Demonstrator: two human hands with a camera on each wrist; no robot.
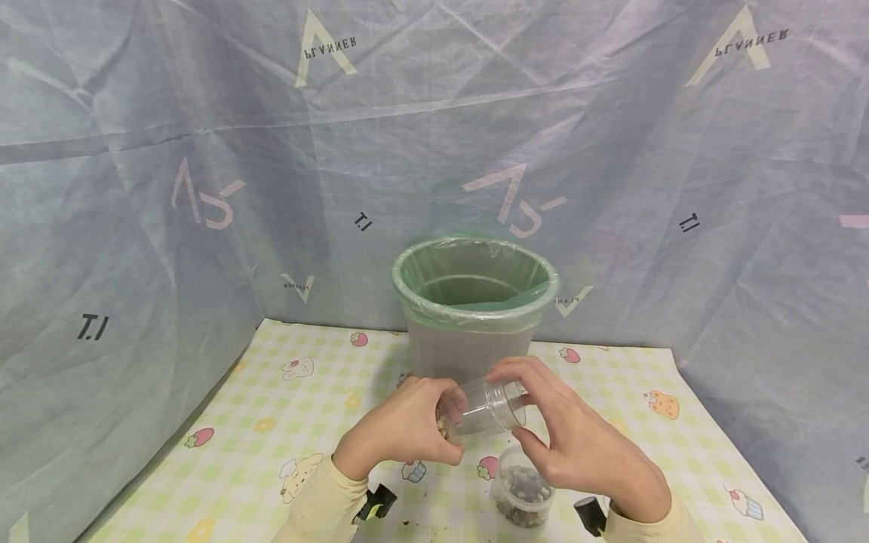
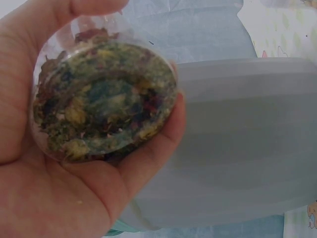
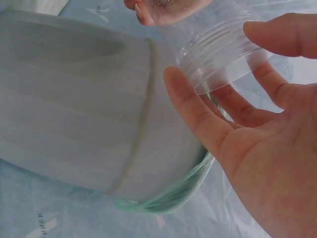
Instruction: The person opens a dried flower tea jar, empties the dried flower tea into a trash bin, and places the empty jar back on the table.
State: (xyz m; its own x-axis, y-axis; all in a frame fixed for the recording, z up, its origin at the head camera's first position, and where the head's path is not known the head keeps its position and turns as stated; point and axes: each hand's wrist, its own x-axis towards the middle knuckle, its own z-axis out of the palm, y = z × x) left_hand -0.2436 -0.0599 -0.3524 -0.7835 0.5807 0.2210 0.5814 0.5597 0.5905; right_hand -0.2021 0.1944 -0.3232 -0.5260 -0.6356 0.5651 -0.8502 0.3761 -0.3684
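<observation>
By the curled fingers of the left hand (image 1: 400,426), the base of a clear jar (image 1: 478,407) is wrapped; its threaded rim is pinched by the fingers of the right hand (image 1: 584,445). The jar is held tilted above the bench (image 1: 244,452), rim to the right, multicoloured bits (image 2: 106,99) gathered at its base. Nearer, a tub (image 1: 523,507) is set down; farther, a bin (image 1: 468,351) is placed.

A green-lined bin (image 1: 468,348) stands on a checked cloth (image 1: 234,460) (strawberries among its printed motifs) before a blue-grey drape (image 1: 421,151).
</observation>
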